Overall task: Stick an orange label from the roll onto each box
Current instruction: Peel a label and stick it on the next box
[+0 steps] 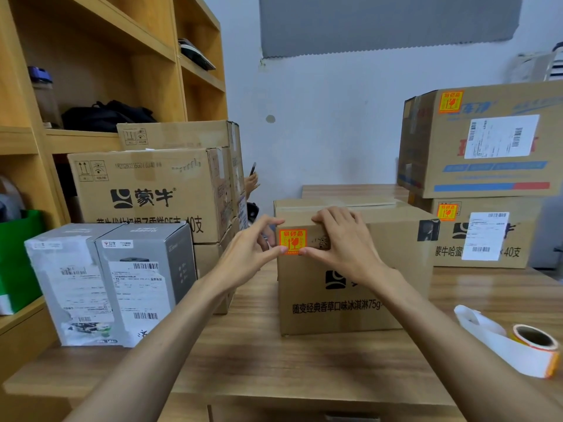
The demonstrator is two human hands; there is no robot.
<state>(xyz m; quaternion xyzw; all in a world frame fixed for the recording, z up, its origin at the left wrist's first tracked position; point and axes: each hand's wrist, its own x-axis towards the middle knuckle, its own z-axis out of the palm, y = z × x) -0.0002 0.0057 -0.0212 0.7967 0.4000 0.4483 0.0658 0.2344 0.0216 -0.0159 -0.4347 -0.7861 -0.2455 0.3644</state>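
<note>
- Orange label (293, 242) is sitting at 10 o'clock on box (350, 287) front; likely thin, floppy, sticky, so edge-handling.
- Left hand (251, 251), right hand (342, 239) are pressing its corners, fingers unclenched.

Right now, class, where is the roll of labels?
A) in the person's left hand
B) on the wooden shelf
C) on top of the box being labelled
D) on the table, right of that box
D: the label roll lies on the table right of the box, while the left hand and right hand press the orange label onto it.
</note>
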